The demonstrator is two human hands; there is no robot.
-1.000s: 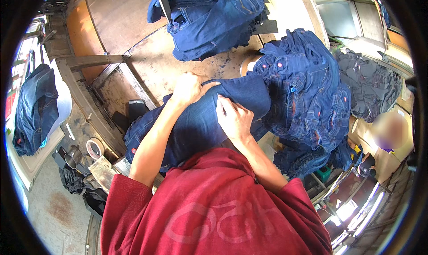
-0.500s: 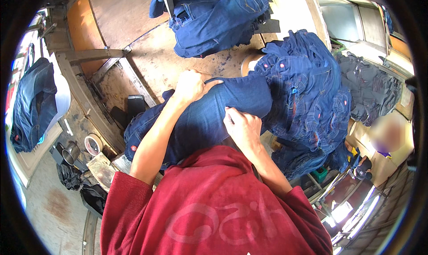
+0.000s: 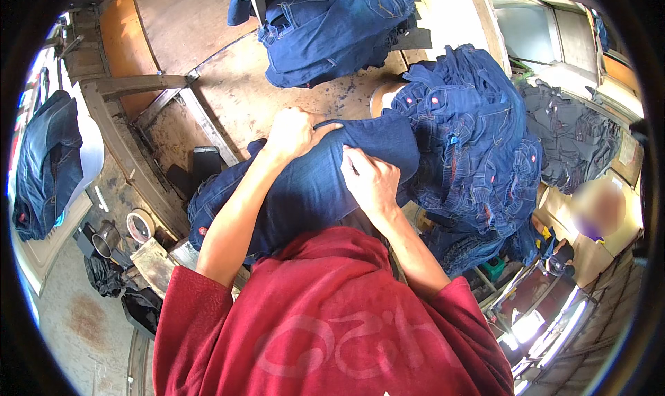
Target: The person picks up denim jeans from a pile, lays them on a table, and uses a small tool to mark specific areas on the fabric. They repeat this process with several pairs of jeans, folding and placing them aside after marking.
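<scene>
Jeans, one pair, dark blue (image 3: 305,195): spread across the front of the person's red shirt (image 3: 325,320), beneath both hands.
Left hand (image 3: 291,134): closed on the far edge of the jeans, thumb laid along the cloth toward the right.
Right hand (image 3: 374,182): on the jeans, nearer the body, fingers curled in; whether they grip anything, cannot tell.
Large heap of jeans (image 3: 478,139): just beside, to the right.
Stack of jeans (image 3: 332,42): beyond the hands, on a brown tabletop (image 3: 242,77).
Dark grey clothes (image 3: 568,139): right of the heap.
Roll of tape (image 3: 140,214): left, beside the bench.
</scene>
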